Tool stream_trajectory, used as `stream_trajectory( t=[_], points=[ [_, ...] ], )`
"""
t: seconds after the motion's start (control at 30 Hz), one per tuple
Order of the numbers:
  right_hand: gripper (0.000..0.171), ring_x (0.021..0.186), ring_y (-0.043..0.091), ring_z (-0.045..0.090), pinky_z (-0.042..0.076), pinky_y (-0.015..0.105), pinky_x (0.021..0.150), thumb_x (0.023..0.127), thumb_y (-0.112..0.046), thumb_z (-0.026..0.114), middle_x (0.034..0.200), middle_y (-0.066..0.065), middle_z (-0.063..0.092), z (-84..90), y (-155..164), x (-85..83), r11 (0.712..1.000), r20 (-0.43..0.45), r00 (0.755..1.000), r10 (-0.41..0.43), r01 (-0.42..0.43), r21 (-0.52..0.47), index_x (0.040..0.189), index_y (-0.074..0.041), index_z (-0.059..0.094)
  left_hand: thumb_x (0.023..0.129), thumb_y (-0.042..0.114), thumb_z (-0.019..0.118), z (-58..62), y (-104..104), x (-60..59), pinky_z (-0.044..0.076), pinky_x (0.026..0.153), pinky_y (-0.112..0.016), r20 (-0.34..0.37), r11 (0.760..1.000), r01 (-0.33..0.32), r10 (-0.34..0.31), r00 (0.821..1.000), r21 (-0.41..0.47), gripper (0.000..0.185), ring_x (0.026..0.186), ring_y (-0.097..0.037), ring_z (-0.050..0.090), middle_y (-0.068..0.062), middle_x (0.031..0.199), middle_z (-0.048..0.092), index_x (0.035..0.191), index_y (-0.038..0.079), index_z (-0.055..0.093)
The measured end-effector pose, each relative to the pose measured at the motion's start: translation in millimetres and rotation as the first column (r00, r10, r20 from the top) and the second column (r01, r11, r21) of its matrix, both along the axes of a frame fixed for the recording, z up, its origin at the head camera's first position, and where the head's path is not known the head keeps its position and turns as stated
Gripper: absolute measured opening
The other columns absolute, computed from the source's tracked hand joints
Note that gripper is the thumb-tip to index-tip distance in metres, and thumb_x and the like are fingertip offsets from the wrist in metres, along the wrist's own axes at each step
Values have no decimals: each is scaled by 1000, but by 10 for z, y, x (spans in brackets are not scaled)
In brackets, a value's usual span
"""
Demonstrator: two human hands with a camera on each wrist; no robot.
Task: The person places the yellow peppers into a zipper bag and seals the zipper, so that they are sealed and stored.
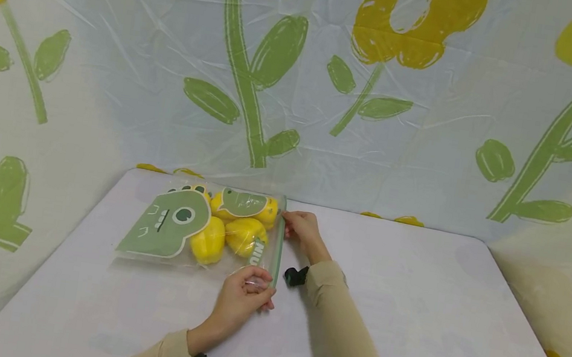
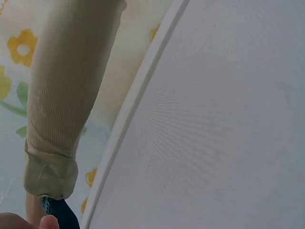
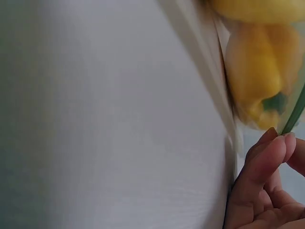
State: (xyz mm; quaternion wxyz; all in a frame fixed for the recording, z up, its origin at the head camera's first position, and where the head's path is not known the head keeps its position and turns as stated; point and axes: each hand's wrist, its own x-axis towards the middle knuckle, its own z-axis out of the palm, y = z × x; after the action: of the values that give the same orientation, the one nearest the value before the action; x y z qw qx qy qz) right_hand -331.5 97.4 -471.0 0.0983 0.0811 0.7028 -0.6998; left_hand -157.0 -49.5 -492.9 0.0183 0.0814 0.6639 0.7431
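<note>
A clear plastic zip bag (image 1: 156, 239) with a green dinosaur print lies on the table, its green-edged opening facing right. Inside it are yellow bell peppers (image 1: 208, 241), one showing its green stem in the right wrist view. My right hand (image 1: 306, 233) pinches the far end of the green edge between thumb and fingertips, seen close up in the right wrist view. At the near end of that edge, my left hand (image 1: 240, 297) holds the bag's corner with curled fingers. Only some of its fingertips (image 2: 47, 222) show in the left wrist view.
The white table (image 1: 409, 318) extends to the right of the bag. A flower-printed sheet (image 1: 434, 138) hangs behind it and along both sides. Dark wrist cameras (image 1: 296, 276) are strapped below each hand.
</note>
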Motion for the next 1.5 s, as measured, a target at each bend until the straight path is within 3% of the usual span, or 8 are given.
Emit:
stream_trajectory(
  t=[0.23, 0.47, 0.7, 0.87, 1.1, 1.27, 1.5],
  points=[
    [14, 46, 7, 44, 40, 19, 47, 93, -8, 64, 58, 0, 51, -27, -7, -201, 997, 40, 997, -73, 73, -12, 89, 5, 66, 83, -4, 74, -11, -9, 21, 55, 57, -27, 25, 1000, 23, -23, 999, 6, 24, 59, -21, 69, -20, 79, 66, 103, -6, 61],
    [15, 48, 7, 43, 40, 19, 48, 94, -11, 65, 59, 0, 48, -26, 65, -330, 995, 59, 994, -96, 93, 41, 89, 3, 65, 82, -6, 74, -1, 34, 52, 55, 56, -28, 22, 999, 31, -32, 999, 24, 24, 59, -20, 69, -19, 79, 67, 102, -7, 61],
    [16, 49, 7, 43, 40, 19, 49, 94, -12, 64, 57, -1, 47, 0, 90, -372, 995, 48, 995, -87, 84, 59, 82, -2, 60, 82, -4, 74, 24, 46, 59, 55, 56, -27, 33, 999, 29, -30, 999, 24, 25, 60, -18, 69, -17, 81, 67, 103, -7, 61],
    [17, 49, 8, 44, 41, 19, 50, 95, -13, 64, 59, 0, 49, 4, 73, -342, 997, 29, 998, -49, 47, 53, 86, 1, 62, 82, -5, 74, 33, 23, 39, 55, 57, -27, 34, 999, 27, -27, 999, 17, 24, 60, -18, 69, -20, 82, 66, 103, -6, 61],
    [15, 49, 8, 45, 42, 20, 50, 93, -9, 64, 60, 0, 52, 13, 123, -174, 996, 9, 996, 87, -87, 35, 88, 5, 63, 82, -2, 75, -4, 4, -17, 55, 57, -27, 25, 1000, 22, -22, 999, 2, 25, 61, -20, 69, -14, 79, 66, 103, -6, 62],
    [16, 50, 8, 45, 41, 22, 51, 94, -12, 64, 61, 1, 53, 63, 210, 106, 985, 37, 987, 156, -158, 71, 87, 2, 63, 82, -2, 75, -27, 20, -40, 55, 57, -28, 12, 999, 38, -38, 999, 6, 26, 61, -21, 70, -12, 78, 65, 103, -7, 62],
    [16, 50, 9, 45, 40, 22, 51, 94, -12, 64, 62, 0, 53, 70, 222, 473, 970, 24, 974, 224, -225, 94, 90, 3, 64, 82, -2, 75, -25, 11, -39, 54, 56, -26, 28, 999, 53, -53, 998, 10, 28, 61, -22, 69, -21, 79, 66, 105, -8, 61]
  ],
)
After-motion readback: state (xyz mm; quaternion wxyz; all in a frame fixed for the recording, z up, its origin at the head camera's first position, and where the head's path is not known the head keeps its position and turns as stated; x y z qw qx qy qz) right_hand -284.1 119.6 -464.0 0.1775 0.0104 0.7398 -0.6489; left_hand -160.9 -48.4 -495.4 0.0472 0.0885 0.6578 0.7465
